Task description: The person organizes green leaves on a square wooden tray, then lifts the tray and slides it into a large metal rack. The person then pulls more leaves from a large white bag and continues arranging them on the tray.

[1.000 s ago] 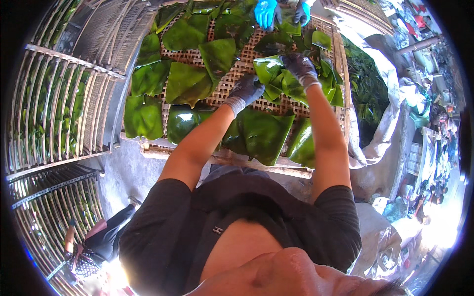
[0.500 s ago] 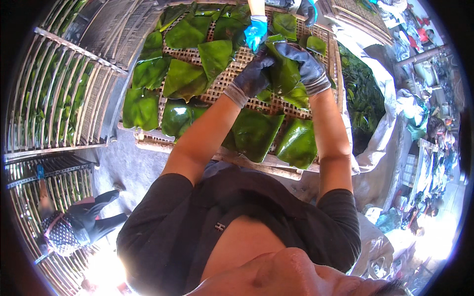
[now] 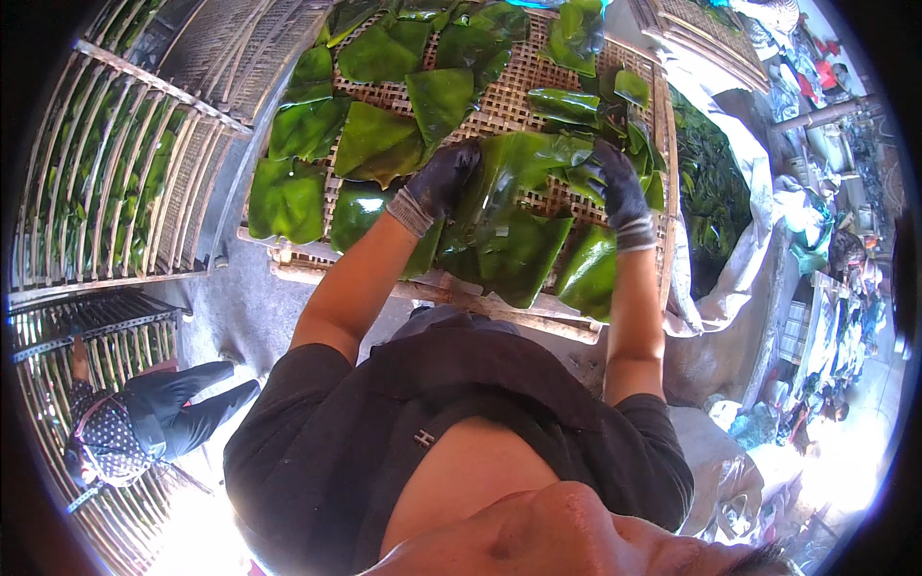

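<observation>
Both my hands wear dark gloves with grey cuffs. Between them a broad, glossy green leaf-like sheet (image 3: 523,158) is spread out over a woven bamboo tray (image 3: 504,113). My left hand (image 3: 447,180) is closed on the sheet's left edge. At its right edge my right hand (image 3: 619,187) pinches it, the fingertips partly hidden. Similar wet green sheets lie flat in rows around it, such as one sheet (image 3: 379,144) left of my left hand and another sheet (image 3: 586,274) nearer my body.
Slatted bamboo racks (image 3: 115,163) with green leaves stand on the left. A white-lined container (image 3: 711,182) of dark green leaves sits right of the tray. Another person (image 3: 125,422) in a dotted top works at a lower-left rack. More woven trays (image 3: 706,34) lie at the far right.
My hands have moved apart and nearer my body, opening out the bunched green sheet. Another person's blue-gloved hand has drawn back from the tray's far middle.
</observation>
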Action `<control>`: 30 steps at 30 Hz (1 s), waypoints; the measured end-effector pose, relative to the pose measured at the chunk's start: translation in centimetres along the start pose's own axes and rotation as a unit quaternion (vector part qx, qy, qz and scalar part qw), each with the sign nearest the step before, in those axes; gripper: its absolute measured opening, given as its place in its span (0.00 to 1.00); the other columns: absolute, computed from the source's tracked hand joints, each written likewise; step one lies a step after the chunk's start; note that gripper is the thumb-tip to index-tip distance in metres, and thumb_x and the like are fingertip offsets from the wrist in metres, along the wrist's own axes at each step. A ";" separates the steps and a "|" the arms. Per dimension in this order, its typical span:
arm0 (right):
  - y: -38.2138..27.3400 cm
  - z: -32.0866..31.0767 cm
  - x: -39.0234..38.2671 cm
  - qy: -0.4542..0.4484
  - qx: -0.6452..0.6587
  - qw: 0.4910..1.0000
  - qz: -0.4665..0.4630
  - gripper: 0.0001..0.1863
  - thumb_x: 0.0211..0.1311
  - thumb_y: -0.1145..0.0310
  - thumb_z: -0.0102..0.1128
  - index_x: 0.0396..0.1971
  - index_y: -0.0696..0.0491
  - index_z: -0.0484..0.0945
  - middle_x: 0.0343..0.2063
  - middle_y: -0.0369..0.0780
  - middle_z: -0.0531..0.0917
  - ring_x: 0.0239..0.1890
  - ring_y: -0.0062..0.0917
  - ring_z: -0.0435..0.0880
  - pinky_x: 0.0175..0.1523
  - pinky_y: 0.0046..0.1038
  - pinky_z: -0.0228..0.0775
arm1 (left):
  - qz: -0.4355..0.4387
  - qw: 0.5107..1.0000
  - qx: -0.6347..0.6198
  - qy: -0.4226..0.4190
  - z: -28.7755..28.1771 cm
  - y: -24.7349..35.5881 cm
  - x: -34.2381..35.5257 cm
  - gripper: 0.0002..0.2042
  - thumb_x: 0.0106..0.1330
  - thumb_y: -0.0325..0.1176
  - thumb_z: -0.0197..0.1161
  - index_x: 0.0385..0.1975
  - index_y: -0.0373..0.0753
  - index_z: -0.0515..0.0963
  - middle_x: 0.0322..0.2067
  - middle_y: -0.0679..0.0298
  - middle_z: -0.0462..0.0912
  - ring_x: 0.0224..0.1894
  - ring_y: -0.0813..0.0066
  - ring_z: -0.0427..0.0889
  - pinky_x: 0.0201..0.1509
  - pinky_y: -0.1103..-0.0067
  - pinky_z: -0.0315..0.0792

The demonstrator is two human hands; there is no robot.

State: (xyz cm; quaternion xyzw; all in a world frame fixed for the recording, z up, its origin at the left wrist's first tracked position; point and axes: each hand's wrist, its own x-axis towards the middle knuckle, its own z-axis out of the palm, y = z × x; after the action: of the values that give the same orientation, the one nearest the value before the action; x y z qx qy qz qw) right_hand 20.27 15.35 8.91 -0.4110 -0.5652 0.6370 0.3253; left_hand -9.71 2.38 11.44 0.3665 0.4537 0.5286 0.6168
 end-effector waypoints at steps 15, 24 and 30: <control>4.2 17.3 -8.6 -0.135 0.504 0.810 0.266 0.26 0.75 0.52 0.47 0.65 0.50 0.67 0.57 0.38 0.78 0.56 0.27 0.77 0.60 0.30 0.70 | -0.018 0.978 -0.116 -0.174 -3.3 -4.0 -4.0 0.14 0.68 0.27 0.50 0.50 0.32 0.75 0.38 0.61 0.83 0.37 0.76 0.82 0.45 0.79 0.79; 5.4 18.2 -9.4 -0.093 0.374 0.906 0.174 0.27 0.75 0.49 0.47 0.64 0.52 0.67 0.59 0.38 0.75 0.57 0.27 0.74 0.62 0.34 0.69 | -0.072 0.980 -0.158 -0.102 -4.5 -4.4 -3.7 0.14 0.74 0.38 0.46 0.46 0.37 0.76 0.33 0.64 0.81 0.34 0.75 0.80 0.42 0.77 0.76; 8.7 19.1 -9.7 -0.069 0.457 0.866 0.192 0.43 0.62 0.35 0.55 0.67 0.50 0.64 0.62 0.39 0.73 0.63 0.33 0.70 0.71 0.36 0.58 | 0.175 0.962 0.204 -0.040 -2.5 -1.6 -5.0 0.20 0.77 0.45 0.44 0.48 0.35 0.76 0.34 0.62 0.82 0.36 0.74 0.80 0.45 0.75 0.74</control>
State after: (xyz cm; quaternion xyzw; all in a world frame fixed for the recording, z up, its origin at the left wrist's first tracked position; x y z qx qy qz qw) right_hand 8.10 -3.14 2.24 -0.2716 -0.1422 0.9007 0.3078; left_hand -11.74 -2.86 10.04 0.5792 0.4555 0.5091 0.4448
